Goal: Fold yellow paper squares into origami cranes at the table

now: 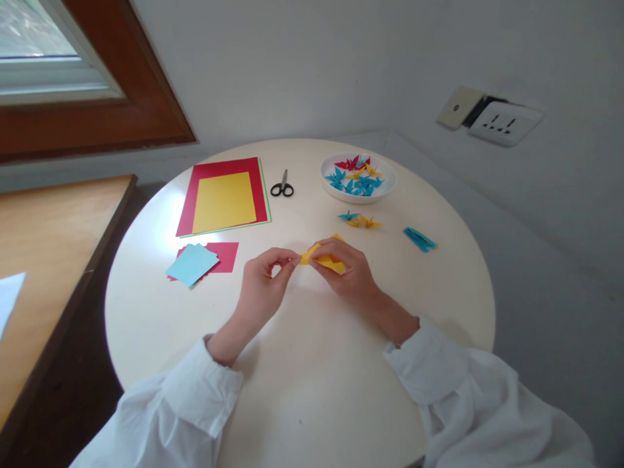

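Note:
Between my two hands is a partly folded piece of yellow origami paper. My left hand pinches its left tip between thumb and forefinger. From the right, my right hand grips the wider part, with the fingers over the top and covering much of it. Just beyond lie a blue paper crane and yellow paper cranes. Farther back, a white dish holds several red, blue and yellow cranes.
Small paper squares lie on the round white table at left. Behind them are large red and yellow sheets and black-handled scissors. Folded blue strips lie at right. A wall with a socket borders the right side.

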`<move>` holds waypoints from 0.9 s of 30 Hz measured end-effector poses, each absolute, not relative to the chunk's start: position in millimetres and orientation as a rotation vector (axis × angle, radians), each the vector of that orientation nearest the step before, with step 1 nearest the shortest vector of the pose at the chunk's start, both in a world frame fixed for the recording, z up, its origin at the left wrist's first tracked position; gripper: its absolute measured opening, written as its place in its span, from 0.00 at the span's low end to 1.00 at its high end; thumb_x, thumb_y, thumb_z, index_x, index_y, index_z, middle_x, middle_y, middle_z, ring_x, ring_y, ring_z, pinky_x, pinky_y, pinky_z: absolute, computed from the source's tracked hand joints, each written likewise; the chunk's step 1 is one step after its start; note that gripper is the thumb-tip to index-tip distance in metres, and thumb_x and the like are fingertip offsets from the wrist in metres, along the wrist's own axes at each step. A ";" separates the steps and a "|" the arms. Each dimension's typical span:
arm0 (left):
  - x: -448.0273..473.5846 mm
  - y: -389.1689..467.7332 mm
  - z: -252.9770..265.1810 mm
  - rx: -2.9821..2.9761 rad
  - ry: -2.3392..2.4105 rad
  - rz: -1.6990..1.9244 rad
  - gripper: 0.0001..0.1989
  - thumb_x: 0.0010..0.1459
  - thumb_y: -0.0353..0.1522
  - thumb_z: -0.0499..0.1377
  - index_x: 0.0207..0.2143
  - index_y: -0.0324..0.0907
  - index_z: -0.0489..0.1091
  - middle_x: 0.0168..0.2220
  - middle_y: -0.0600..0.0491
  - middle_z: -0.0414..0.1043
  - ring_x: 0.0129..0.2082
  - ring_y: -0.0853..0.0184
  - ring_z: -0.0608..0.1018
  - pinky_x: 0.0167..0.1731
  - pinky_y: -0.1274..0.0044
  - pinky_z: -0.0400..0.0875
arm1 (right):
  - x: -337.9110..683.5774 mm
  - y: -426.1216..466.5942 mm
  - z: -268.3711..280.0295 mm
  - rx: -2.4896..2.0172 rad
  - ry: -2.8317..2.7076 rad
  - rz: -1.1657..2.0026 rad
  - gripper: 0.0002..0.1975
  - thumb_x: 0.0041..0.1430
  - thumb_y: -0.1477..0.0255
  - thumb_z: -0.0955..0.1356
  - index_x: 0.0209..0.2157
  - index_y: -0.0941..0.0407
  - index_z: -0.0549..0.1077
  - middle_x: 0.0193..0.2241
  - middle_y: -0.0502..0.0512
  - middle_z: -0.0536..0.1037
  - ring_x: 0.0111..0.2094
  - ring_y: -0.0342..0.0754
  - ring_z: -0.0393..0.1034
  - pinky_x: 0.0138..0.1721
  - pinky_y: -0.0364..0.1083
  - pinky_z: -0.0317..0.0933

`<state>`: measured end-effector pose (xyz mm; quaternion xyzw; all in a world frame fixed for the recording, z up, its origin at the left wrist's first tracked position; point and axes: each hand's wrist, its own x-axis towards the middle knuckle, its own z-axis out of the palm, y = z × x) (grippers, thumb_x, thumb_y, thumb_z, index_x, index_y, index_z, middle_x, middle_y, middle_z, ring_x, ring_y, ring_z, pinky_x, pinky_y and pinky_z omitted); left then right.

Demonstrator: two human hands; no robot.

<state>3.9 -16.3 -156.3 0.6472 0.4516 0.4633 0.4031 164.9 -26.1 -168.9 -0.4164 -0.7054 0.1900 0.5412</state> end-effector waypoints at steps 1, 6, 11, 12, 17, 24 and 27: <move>4.3 -16.5 -155.7 1.628 1.147 1.171 0.04 0.50 0.31 0.59 0.28 0.41 0.73 0.29 0.52 0.76 0.30 0.68 0.75 0.33 0.76 0.69 | 164.5 -26.6 -168.8 -1.003 -1.664 0.460 0.02 0.54 0.72 0.67 0.28 0.52 0.72 0.30 0.53 0.76 0.34 0.46 0.70 0.37 0.47 0.65; 7.4 -18.8 -149.0 1.492 1.157 1.133 0.05 0.48 0.32 0.61 0.26 0.39 0.73 0.26 0.52 0.76 0.28 0.68 0.75 0.30 0.76 0.69 | 161.5 -29.6 -166.9 -1.069 -1.573 0.556 0.03 0.54 0.70 0.66 0.27 0.54 0.70 0.29 0.51 0.75 0.32 0.44 0.69 0.33 0.45 0.65; 10.0 -21.1 -145.3 1.368 1.177 1.093 0.06 0.46 0.34 0.62 0.25 0.39 0.73 0.26 0.52 0.76 0.27 0.68 0.74 0.29 0.77 0.69 | 158.5 -31.8 -164.7 -1.109 -1.516 0.595 0.04 0.54 0.70 0.66 0.27 0.54 0.69 0.28 0.51 0.75 0.30 0.44 0.70 0.32 0.44 0.65; 10.3 -21.4 -145.4 1.351 1.181 1.088 0.07 0.45 0.34 0.63 0.25 0.39 0.73 0.26 0.52 0.76 0.27 0.68 0.74 0.28 0.77 0.68 | 158.0 -32.2 -164.5 -1.119 -1.510 0.593 0.04 0.54 0.71 0.66 0.27 0.55 0.69 0.28 0.51 0.75 0.30 0.44 0.70 0.32 0.44 0.65; 11.1 -22.5 -146.4 1.266 1.167 1.074 0.07 0.44 0.34 0.63 0.25 0.39 0.74 0.25 0.52 0.75 0.26 0.70 0.73 0.27 0.78 0.66 | 156.9 -33.6 -164.4 -1.150 -1.498 0.563 0.03 0.53 0.71 0.66 0.27 0.55 0.70 0.28 0.52 0.76 0.31 0.44 0.71 0.32 0.44 0.65; 11.1 -23.7 -145.4 1.217 1.171 1.058 0.06 0.43 0.32 0.63 0.24 0.38 0.74 0.25 0.52 0.75 0.27 0.69 0.73 0.29 0.77 0.67 | 156.8 -34.6 -163.6 -1.095 -1.522 0.505 0.02 0.52 0.74 0.67 0.26 0.55 0.70 0.28 0.52 0.76 0.31 0.44 0.71 0.32 0.44 0.66; 11.2 -24.0 -144.1 1.228 1.187 1.072 0.05 0.43 0.31 0.63 0.24 0.38 0.74 0.25 0.52 0.75 0.27 0.70 0.73 0.28 0.77 0.67 | 156.4 -34.8 -163.4 -1.098 -1.522 0.503 0.02 0.52 0.75 0.67 0.26 0.55 0.70 0.28 0.52 0.77 0.31 0.45 0.71 0.32 0.44 0.66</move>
